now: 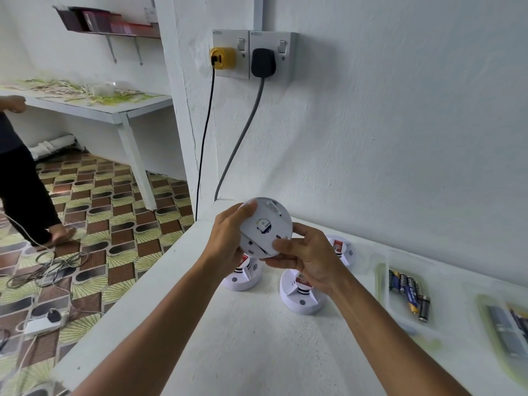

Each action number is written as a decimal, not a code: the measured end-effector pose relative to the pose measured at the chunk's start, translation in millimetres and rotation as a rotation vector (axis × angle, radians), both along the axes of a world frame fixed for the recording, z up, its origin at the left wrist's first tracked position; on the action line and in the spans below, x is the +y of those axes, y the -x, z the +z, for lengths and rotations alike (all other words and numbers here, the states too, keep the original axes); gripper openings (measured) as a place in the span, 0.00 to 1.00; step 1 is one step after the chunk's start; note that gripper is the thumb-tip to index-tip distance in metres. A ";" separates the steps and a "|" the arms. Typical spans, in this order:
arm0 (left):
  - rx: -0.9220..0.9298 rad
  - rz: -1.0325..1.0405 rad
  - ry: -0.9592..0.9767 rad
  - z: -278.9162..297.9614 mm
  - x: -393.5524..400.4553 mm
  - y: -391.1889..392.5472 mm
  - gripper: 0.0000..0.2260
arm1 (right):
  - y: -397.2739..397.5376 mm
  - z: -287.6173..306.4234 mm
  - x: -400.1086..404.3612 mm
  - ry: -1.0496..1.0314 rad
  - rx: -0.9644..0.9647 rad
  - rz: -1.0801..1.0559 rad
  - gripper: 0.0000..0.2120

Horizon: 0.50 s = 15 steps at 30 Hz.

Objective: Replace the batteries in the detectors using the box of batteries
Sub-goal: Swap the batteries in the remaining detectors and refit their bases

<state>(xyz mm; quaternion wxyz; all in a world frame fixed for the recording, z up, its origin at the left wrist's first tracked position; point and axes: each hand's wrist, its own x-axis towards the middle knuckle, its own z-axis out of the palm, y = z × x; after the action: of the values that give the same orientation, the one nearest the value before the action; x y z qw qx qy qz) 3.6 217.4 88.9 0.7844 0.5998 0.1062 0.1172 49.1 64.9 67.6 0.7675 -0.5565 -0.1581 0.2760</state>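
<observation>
The right-hand edge cuts off a second clear tray (505, 332), its contents blurred, and the labels on the batteries (410, 291) are too small to read; the left hand (225, 247) and right hand (307, 260) each hide part of a detector on the surface behind them. At the far left a person (20, 178) is cropped to a dark sleeve, trousers and a bare foot. The surface (257, 338) is white and rough, set into a corner of white plastered wall where a yellow plug (222, 57) and a black plug (263, 62) sit in a double socket (254, 54). Beyond lie a patterned floor (114, 224) with tangled cables and a white table (94, 105) strewn with pale green strips. The held detector (265, 227) is raised above the surface with its flat back facing the camera, tilted. The left hand's fingers curl over its upper left rim, and the right hand's thumb presses near its lower edge with fingers curled underneath. Three more detectors (300, 295) stand below, and the batteries lie in a clear box (411, 292) to the right.
</observation>
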 end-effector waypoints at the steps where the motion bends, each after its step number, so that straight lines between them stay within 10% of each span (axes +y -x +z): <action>1: 0.006 0.002 0.000 1.2 -0.6 0.8 0.09 | 2.1 -0.7 0.9 0.003 -0.015 -0.021 0.21; 15: 0.015 0.079 0.006 0.9 -8.3 3.2 0.10 | 14.8 -8.0 3.8 -0.001 0.044 -0.121 0.18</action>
<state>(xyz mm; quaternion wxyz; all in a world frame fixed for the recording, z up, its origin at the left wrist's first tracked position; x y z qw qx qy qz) 0.3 209.1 89.8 0.7801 0.5938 0.1359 0.1431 34.2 68.7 59.7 0.7863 -0.5585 -0.1076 0.2413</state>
